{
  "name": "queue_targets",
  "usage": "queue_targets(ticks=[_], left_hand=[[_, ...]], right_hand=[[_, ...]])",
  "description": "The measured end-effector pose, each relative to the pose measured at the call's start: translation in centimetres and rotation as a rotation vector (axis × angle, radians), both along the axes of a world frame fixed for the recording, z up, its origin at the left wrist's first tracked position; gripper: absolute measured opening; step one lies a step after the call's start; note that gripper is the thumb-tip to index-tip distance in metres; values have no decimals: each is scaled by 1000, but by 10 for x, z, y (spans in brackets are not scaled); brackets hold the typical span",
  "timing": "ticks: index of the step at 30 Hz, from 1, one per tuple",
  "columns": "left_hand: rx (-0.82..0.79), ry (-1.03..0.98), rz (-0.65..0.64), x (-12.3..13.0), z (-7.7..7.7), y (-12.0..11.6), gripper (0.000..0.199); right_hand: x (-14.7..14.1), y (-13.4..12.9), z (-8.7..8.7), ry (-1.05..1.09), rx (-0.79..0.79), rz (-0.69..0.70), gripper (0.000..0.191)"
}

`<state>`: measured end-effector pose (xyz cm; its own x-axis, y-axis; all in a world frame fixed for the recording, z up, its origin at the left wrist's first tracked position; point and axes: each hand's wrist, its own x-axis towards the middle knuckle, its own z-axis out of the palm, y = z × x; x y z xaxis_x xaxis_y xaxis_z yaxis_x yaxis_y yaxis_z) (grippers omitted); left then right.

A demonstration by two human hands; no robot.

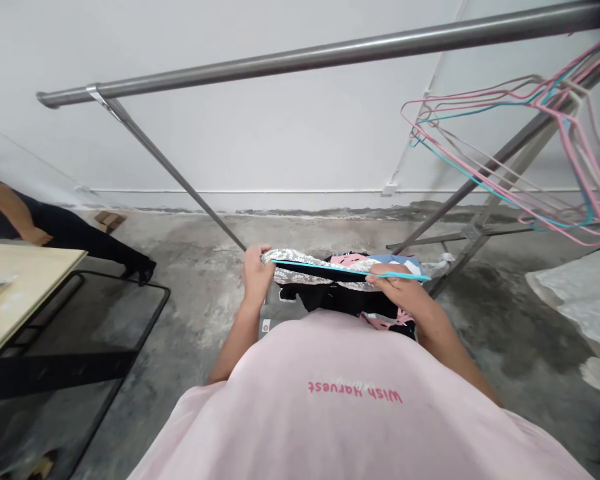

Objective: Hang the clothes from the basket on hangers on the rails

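1. Left hand (257, 275): fingers curled, pinching the lace edge of a black garment (325, 297).
2. Right hand (397, 287): clasping a blue plastic hanger (330, 267) (seen almost edge-on) against the garment.
3. Both are held over the concrete floor (195, 287), below a steel rail (330, 57).

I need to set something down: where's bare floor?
Bare concrete floor shows between the black metal frame and the left hand, and right of the right hand up to the white sheet. It's crowded around the lace garment and teal hanger the hands hold.
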<state>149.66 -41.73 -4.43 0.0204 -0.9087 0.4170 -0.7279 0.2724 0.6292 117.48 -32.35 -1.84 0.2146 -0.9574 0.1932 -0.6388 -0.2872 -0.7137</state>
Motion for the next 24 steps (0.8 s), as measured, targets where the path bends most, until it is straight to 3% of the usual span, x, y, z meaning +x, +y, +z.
queue_targets(ticks=[3,7,9,12,13,16,18,21,24], left_hand=[[-47,-97,-23,-5,2,1,32],[30,-59,-107,-24,8,14,27],[46,-10,-264,-36,14,23,30],[14,19,-600,-48,26,33,35],[-33,-2,-634,-50,30,34,36],[-202,-107,-458,-48,35,32,32],[-232,-191,-356,-46,32,29,34],[-145,-322,-389,-49,22,27,39],[-28,-349,-429,-54,15,28,25]], right_hand=[[6,-2,-5,128,139,-24,36],[17,-11,-10,418,295,-70,30],[19,-13,-7,382,242,-31,32],[17,-13,0,189,100,-1,39],[15,-12,2,114,57,-23,40],[10,-13,6,-68,-9,-124,42],[10,-13,6,-121,-19,-170,40],[15,-9,11,-202,-23,-133,37],[15,-5,20,-258,-5,17,41]])
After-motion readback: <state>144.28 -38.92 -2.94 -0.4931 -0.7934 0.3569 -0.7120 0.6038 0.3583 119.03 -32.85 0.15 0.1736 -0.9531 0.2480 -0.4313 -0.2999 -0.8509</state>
